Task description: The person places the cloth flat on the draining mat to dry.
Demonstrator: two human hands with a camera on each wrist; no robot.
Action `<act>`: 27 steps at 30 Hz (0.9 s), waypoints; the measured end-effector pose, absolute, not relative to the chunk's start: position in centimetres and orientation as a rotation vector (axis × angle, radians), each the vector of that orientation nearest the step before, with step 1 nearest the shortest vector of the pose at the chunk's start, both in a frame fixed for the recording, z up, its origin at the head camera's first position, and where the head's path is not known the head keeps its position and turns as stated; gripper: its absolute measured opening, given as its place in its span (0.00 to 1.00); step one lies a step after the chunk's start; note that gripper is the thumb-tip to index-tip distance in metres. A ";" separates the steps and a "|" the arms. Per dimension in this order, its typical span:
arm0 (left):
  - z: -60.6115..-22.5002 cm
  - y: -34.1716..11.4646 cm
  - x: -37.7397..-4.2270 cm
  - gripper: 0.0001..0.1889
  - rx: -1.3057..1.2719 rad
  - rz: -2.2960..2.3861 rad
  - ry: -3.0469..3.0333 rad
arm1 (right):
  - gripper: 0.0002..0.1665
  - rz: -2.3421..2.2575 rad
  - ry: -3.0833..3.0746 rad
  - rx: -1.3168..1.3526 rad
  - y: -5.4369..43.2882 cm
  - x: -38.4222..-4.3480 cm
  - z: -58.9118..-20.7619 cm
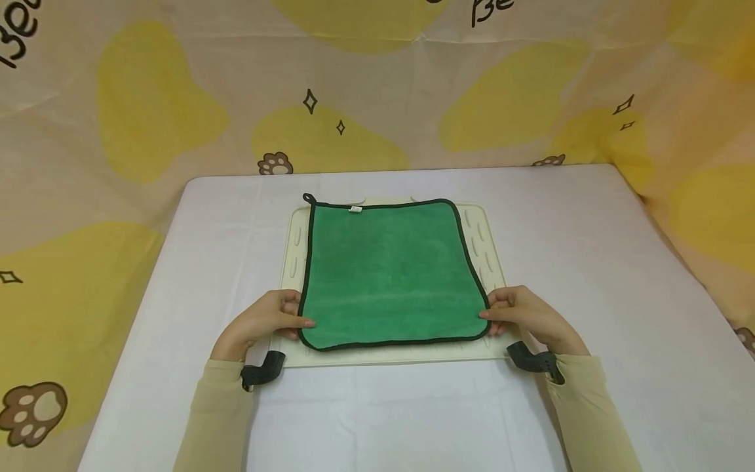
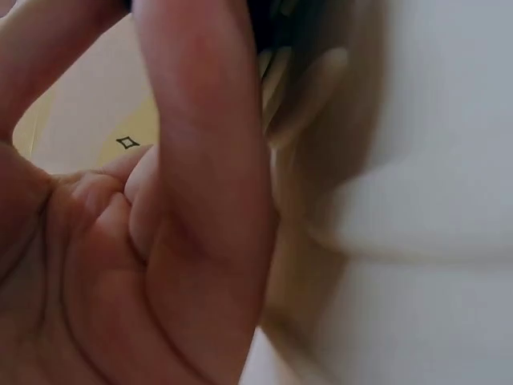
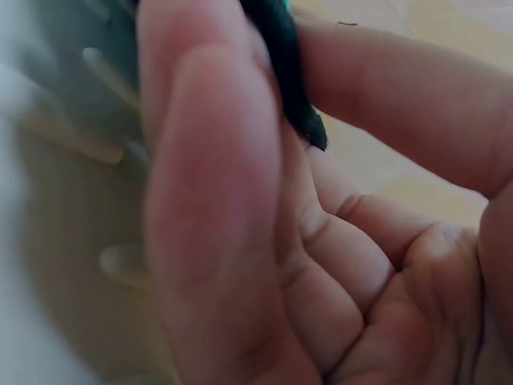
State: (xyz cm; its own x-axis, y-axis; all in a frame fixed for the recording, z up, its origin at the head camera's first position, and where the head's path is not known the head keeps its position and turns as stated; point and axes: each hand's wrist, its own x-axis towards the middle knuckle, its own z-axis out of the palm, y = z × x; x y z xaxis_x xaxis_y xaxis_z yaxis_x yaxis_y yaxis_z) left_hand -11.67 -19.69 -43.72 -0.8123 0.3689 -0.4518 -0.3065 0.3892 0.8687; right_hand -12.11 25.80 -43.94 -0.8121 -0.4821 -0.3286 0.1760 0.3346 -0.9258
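A green cloth (image 1: 392, 269) with a dark edging is spread flat over a cream ribbed tray (image 1: 389, 354), its hanging loop at the far left corner and a small white tag on the far edge. My left hand (image 1: 274, 314) pinches the cloth's left edge near the close corner, thumb on top and fingers beneath. On the opposite side my right hand (image 1: 522, 314) pinches the right edge the same way. The right wrist view shows the dark edging (image 3: 292, 80) between thumb and fingers. In the left wrist view the left hand's fingers (image 2: 208, 160) hide most of the cloth.
The tray lies on a table with a white cover (image 1: 383, 419). Behind and at the sides hangs a patterned curtain (image 1: 366, 78) with yellow patches and paw prints. A black wrist mount (image 1: 263, 369) sits on the left wrist, another (image 1: 533, 359) on the right.
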 end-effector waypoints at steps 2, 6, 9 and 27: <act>-43.7 -19.7 -11.6 0.30 0.052 1.453 2.049 | 0.11 -1.516 2.024 -0.276 25.9 -12.1 -44.0; -43.9 -19.7 -11.5 0.32 0.063 1.419 2.068 | 0.11 -1.507 2.003 -0.265 25.9 -12.1 -44.1; -43.8 -19.5 -11.5 0.31 0.071 1.394 2.089 | 0.11 -1.486 2.009 -0.246 25.8 -12.0 -44.2; -43.8 -19.4 -11.2 0.24 0.083 1.355 2.151 | 0.13 -1.393 2.136 -0.238 25.8 -12.0 -44.5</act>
State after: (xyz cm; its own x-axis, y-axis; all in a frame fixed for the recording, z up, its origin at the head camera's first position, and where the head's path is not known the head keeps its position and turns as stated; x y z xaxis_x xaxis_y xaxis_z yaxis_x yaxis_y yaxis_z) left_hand -11.15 -19.38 -43.78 -0.8244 0.3506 -0.4443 -0.2495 0.4796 0.8413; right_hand -11.99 25.84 -44.46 -0.8205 -0.4403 -0.3646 0.1560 0.4411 -0.8838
